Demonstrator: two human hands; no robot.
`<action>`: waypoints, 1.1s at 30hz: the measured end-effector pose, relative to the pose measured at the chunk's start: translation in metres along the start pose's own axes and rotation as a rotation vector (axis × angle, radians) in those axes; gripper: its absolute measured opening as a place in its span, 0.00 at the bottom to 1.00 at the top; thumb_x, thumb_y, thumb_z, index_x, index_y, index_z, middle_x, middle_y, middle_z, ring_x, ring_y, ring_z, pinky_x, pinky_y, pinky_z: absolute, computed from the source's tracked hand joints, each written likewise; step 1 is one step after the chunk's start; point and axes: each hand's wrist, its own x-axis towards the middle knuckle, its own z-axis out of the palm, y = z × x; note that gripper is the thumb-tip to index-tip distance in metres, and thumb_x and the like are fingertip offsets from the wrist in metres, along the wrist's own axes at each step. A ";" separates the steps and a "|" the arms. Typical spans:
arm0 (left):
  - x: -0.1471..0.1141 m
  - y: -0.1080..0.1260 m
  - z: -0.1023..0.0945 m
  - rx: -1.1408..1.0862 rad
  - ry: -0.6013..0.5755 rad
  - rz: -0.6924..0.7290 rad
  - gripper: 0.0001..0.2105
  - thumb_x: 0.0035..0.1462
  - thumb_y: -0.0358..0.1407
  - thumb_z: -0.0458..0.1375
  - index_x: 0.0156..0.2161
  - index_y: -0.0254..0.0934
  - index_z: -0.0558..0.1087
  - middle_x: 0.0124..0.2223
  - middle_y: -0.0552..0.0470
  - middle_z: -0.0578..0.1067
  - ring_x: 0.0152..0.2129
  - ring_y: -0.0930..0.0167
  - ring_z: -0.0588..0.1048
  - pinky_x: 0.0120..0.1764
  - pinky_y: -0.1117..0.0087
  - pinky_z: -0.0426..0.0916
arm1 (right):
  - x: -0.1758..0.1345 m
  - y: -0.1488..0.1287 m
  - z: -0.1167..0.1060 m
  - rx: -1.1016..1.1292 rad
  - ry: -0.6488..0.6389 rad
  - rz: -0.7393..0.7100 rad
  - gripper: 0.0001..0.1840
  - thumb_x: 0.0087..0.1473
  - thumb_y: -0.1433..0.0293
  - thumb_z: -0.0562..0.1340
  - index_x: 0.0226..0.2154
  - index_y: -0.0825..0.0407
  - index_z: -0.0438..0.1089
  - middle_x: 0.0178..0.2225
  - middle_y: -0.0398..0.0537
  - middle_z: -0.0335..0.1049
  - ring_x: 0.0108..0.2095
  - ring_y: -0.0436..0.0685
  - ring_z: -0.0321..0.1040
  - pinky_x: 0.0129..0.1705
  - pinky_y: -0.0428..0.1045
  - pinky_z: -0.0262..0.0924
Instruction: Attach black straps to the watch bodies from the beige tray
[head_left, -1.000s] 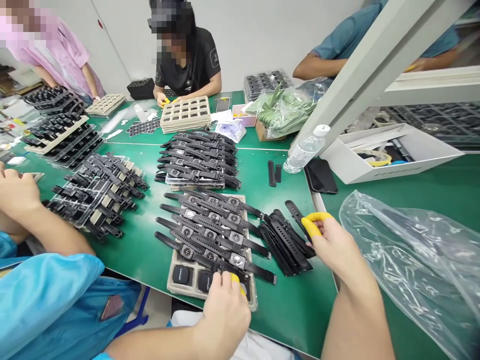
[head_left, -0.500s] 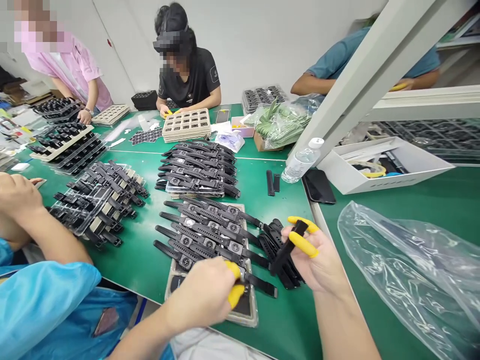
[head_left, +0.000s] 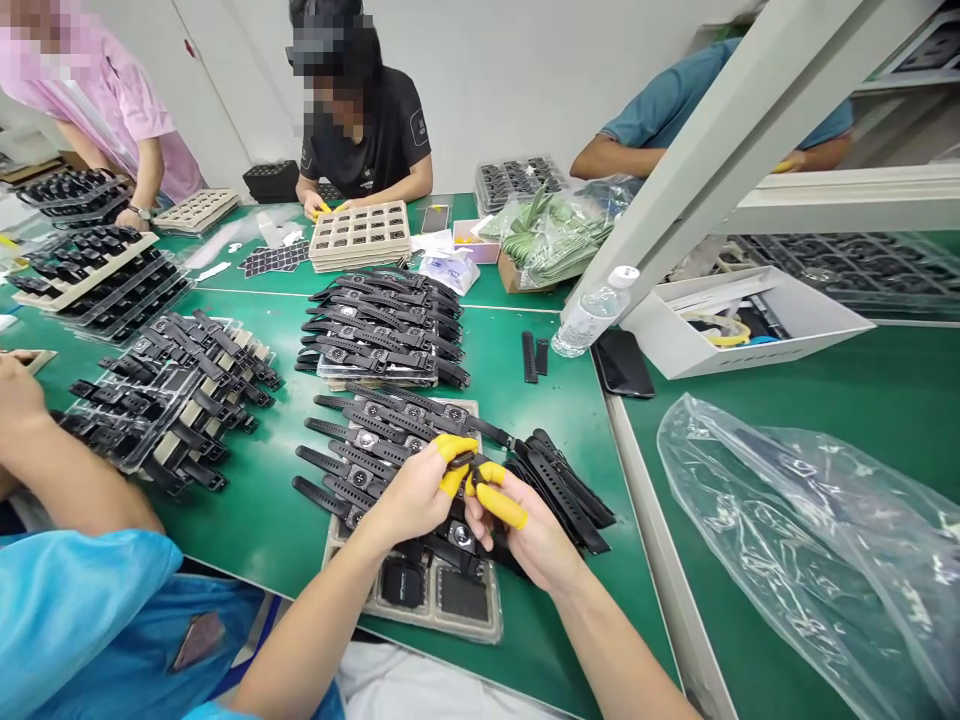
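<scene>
My left hand [head_left: 416,490] and my right hand [head_left: 529,525] meet above a tray [head_left: 491,615] of smartwatches. Yellow finger cots cover several of their fingertips. Between them they pinch a small black watch strap [head_left: 463,460], largely hidden by the fingers. Below lie rows of smartwatches with black straps [head_left: 360,478], backs up. At the tray's near end, a black watch case [head_left: 403,583] sits in one pocket without straps. A pile of loose black straps [head_left: 562,480] is just right of my right hand.
Beyond the tray stands a stack of strapped watches [head_left: 379,330], with another stack [head_left: 180,390] to the left. A water bottle [head_left: 596,315], a phone [head_left: 624,362], a white box [head_left: 757,330] and a clear plastic bag [head_left: 795,530] are to the right. A co-worker's blue sleeve [head_left: 90,590] is close on the left.
My right hand has moved left from beside the strap pile, carrying black straps. My left hand has risen from the tray's near end to meet it. The view has shifted slightly.
</scene>
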 end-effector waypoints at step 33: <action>0.001 0.010 -0.006 0.412 -0.215 0.084 0.16 0.62 0.33 0.53 0.53 0.30 0.72 0.47 0.39 0.74 0.47 0.59 0.73 0.53 0.59 0.73 | -0.001 0.002 -0.009 0.052 0.043 0.155 0.27 0.55 0.48 0.70 0.25 0.51 0.62 0.13 0.35 0.54 0.15 0.43 0.42 0.16 0.42 0.42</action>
